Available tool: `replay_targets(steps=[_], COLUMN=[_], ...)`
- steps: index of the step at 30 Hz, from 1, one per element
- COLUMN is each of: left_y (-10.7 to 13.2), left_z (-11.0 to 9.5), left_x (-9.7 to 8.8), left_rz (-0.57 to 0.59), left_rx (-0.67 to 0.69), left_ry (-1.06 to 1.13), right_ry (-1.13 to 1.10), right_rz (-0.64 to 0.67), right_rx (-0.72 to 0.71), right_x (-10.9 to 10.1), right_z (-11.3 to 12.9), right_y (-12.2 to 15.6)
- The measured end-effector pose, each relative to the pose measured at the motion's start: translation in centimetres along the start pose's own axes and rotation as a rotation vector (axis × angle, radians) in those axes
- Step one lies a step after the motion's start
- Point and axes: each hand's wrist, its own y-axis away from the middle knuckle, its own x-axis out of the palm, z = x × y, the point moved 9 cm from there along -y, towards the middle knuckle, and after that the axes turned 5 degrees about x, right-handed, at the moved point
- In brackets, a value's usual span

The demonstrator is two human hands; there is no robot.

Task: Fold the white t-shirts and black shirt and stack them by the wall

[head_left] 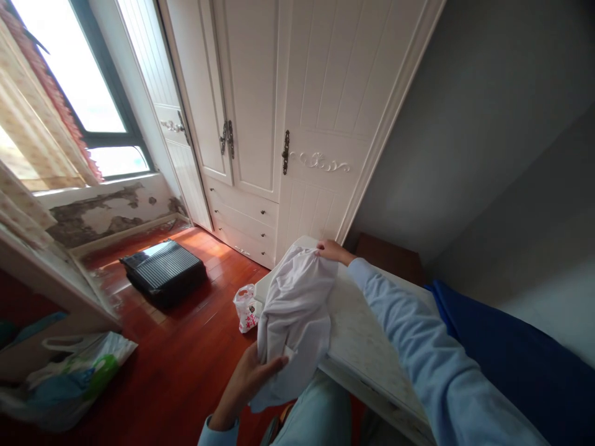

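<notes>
A white garment (295,310) hangs over the corner of a pale marbled table top (367,337). My left hand (253,376) grips its lower edge near my lap, fingers wrapped into the cloth. My right hand (331,251), in a light blue sleeve, pinches the garment's upper edge at the far side of the table. The cloth is stretched between both hands.
A white wardrobe (260,124) with dark metal handles fills the wall ahead. A black suitcase (162,271) lies flat on the red wooden floor. A small white plastic bag (246,308) sits by the table, a larger bag (69,378) at left. Blue bedding (511,359) lies right.
</notes>
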Motion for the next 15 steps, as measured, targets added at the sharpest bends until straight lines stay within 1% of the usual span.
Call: replay_targets(steps=[1, 2, 3, 4, 5, 6, 7, 8, 9, 10, 11, 12, 13, 14, 15], left_y=[0.3, 0.5, 0.7, 0.7, 0.7, 0.7, 0.9, 1.2, 1.7, 2.2, 2.5, 2.4, 2.2, 2.1, 2.1], left_z=[-0.5, -1.0, -1.7, -2.4, -3.2, -4.3, -5.6, -7.0, -8.4, -9.5, -10.1, -10.3, -10.2, -10.1, -10.2], left_x=[0.0, -0.2, -0.4, -0.8, -1.4, -2.3, -3.4, -4.5, -5.3, -5.9, -6.3, -6.5, -6.6, -6.7, -6.7], left_rz=[0.025, 0.035, 0.028, 0.003, -0.05, -0.136, -0.251, -0.377, -0.49, -0.582, -0.638, -0.662, -0.666, -0.669, -0.678], left_rx=[0.002, 0.011, 0.024, 0.044, 0.076, 0.131, 0.216, 0.322, 0.431, 0.52, 0.566, 0.562, 0.518, 0.462, 0.417], left_ry=[0.026, 0.046, 0.05, 0.035, 0.0, -0.051, -0.107, -0.163, -0.214, -0.253, -0.276, -0.286, -0.284, -0.271, -0.256], right_ry=[-0.021, -0.057, -0.106, -0.186, -0.266, -0.329, -0.372, -0.407, -0.446, -0.501, -0.571, -0.651, -0.732, -0.812, -0.888], right_rz=[-0.056, -0.143, -0.268, -0.456, -0.669, -0.879, -1.045, -1.137, -1.161, -1.114, -1.016, -0.901, -0.801, -0.741, -0.729], right_rx=[-0.007, -0.014, -0.02, -0.031, -0.047, -0.065, -0.08, -0.088, -0.088, -0.077, -0.063, -0.045, -0.026, -0.006, 0.006], right_x=[-2.6, -5.7, -9.4, -13.7, -18.0, -21.8, -24.9, -27.2, -28.9, -29.9, -30.3, -30.4, -30.3, -30.5, -31.0], right_z=[0.4, 0.6, 0.8, 0.7, 0.5, 0.3, 0.0, -0.1, -0.2, -0.2, -0.2, -0.1, 0.1, 0.3, 0.5], right_y=[-0.5, -0.9, -1.1, -0.8, -0.2, 0.9, 1.8, 2.2, 2.1, 1.4, 0.3, -0.9, -1.8, -2.4, -2.5])
